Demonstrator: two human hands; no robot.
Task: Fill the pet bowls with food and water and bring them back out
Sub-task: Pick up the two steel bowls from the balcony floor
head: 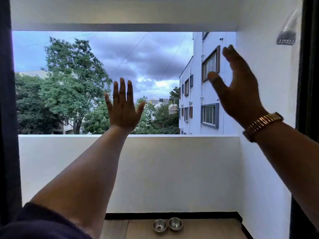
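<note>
Your left hand [122,107] and right hand [239,87] are both raised with fingers spread wide and nothing in them, likely just a show of empty palms, since neither is anywhere near the work. The two steel pet bowls [167,225] sit touching side by side on the balcony floor [207,228], far below both hands and looking empty. You have clear room to reach straight down, hemmed only by the white parapet wall [155,169] behind the bowls and the side wall [264,169] to your right.

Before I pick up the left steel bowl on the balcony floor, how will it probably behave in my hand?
The left steel bowl looks like thin shiny metal, so it is probably stiff, light and a little slippery. Its rounded sides suggest it could rock or slide on the wooden floor if pushed. It sits close beside the right bowl, so they may clink.
</note>
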